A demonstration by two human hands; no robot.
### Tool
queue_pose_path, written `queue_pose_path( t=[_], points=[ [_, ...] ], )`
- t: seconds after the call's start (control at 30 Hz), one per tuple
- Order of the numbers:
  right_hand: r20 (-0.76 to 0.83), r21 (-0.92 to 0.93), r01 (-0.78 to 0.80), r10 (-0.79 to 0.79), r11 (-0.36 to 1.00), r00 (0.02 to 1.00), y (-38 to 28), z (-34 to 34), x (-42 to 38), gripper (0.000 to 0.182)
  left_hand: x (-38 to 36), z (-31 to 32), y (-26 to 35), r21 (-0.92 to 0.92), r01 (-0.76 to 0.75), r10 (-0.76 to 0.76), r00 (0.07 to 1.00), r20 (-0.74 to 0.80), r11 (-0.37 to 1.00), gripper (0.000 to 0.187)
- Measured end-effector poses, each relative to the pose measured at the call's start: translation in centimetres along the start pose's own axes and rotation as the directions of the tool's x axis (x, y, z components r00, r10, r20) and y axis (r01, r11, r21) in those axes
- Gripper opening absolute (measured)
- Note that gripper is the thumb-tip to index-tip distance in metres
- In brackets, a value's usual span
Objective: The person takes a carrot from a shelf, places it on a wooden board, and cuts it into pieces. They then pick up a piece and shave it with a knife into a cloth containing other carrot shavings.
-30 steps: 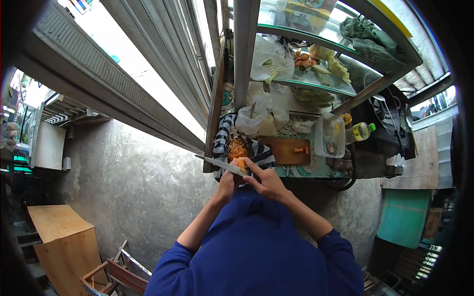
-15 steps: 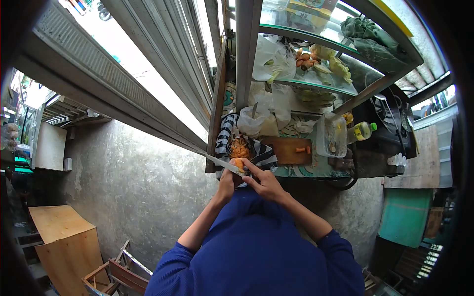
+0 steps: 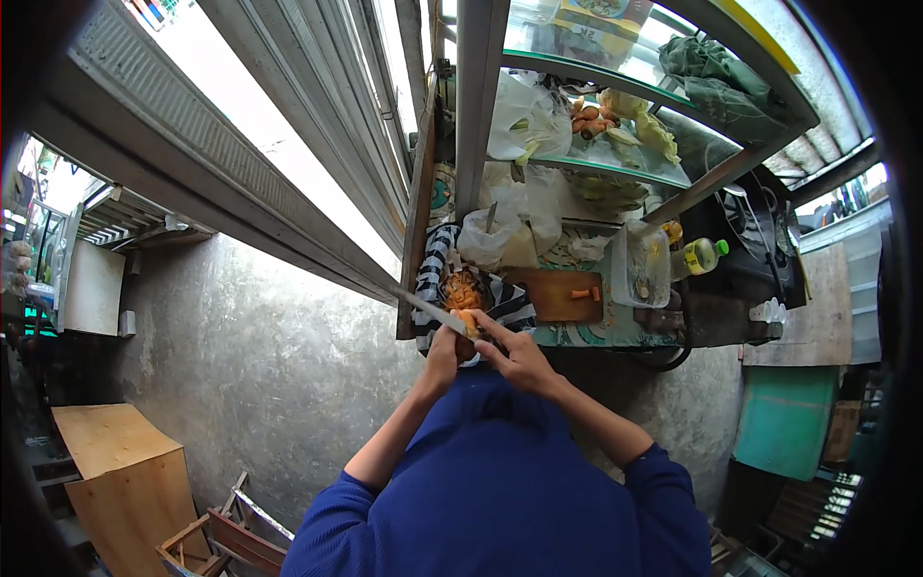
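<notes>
A peeled orange carrot (image 3: 469,323) is gripped in my left hand (image 3: 442,360), just above my lap at the counter's edge. My right hand (image 3: 519,363) is closed round a knife, its handle hidden by the fingers. The long knife blade (image 3: 435,312) slants up to the left, across the carrot and over my left fingers. Right beyond the hands, a heap of orange carrot shreds (image 3: 464,291) lies in a black-and-white striped bag (image 3: 435,267). On a wooden cutting board (image 3: 550,300) to the right rest carrot pieces (image 3: 586,292).
A clear plastic tub (image 3: 641,269) and a bottle with a green cap (image 3: 700,256) stand right of the board. White plastic bags (image 3: 486,238) sit behind it. Glass shelves (image 3: 596,165) with vegetables rise beyond. A metal shutter frame (image 3: 288,245) runs along the left.
The knife blade has shifted slightly, its tip a little higher and to the left. Both hands keep nearly the same place, and the whole view has moved slightly.
</notes>
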State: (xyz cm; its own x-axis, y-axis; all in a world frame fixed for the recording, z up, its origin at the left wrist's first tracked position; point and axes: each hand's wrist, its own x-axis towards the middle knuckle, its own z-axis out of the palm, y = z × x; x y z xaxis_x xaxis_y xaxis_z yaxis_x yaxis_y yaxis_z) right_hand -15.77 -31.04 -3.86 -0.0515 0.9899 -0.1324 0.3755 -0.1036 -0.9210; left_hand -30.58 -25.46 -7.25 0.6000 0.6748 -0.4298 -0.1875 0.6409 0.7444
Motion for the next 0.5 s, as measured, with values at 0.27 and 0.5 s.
queue_pose_path(
  t=[0.27, 0.5],
  points=[
    [0.044, 0.18, 0.006, -0.014, 0.984, 0.999, -0.2, -0.6, 0.7, 0.046, 0.3, -1.0, -0.2, -0.054, 0.019, -0.017, 0.999, 0.028, 0.998, 0.04],
    [0.108, 0.105, -0.07, 0.059, 0.992, 0.992, -1.7, -0.6, 0.9, 0.049, 0.7, -1.3, -0.5, -0.046, 0.049, -0.051, 0.997, -0.066, 0.998, 0.039]
  ],
)
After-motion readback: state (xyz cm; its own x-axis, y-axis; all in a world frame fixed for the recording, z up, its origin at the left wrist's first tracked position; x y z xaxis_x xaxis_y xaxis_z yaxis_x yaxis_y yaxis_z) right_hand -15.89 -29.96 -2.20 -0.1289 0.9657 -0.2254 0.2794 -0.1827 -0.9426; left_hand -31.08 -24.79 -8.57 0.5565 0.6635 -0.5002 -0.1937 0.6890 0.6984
